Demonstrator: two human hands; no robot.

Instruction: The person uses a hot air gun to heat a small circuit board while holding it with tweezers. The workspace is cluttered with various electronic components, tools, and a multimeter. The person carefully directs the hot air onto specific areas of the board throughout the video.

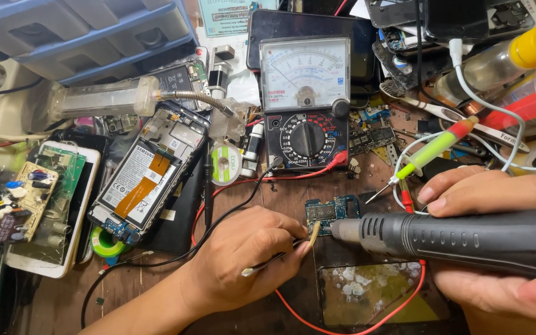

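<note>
Tweezers (280, 255) are being pinched in the left hand (243, 257), whose fingers are closing together around them while the forearm is reaching in from the lower left, tips touching the small blue circuit board (327, 214) lying on the wooden desk (156, 279) just below the analog multimeter (306, 102). The right hand (491, 242) is coming in from the right, fingers wrapping tightly around a dark hot-air gun (460, 239), its metal nozzle pointing at the board's right edge, nearly level.
</note>
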